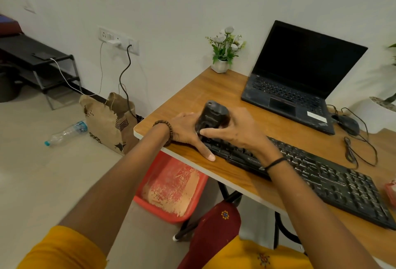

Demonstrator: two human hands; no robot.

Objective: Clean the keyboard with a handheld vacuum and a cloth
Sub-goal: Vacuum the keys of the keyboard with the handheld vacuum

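One vacuum [212, 114], one keyboard [321, 176], one laptop [300, 71]

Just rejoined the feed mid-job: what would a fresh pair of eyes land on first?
Both hands meet on the black handheld vacuum, at the left end of the keyboard: the right hand wraps it, the left hand lies against its side. Behind, on the desk, an open laptop shows a dark screen; a red bin stands underneath.

My left hand [184, 129] has its fingers hidden behind the vacuum [212, 115], whose lower end my right hand [237, 132] covers, along with the left keys of the keyboard [321, 174]. A pink thing [391, 189] is cut off at right.
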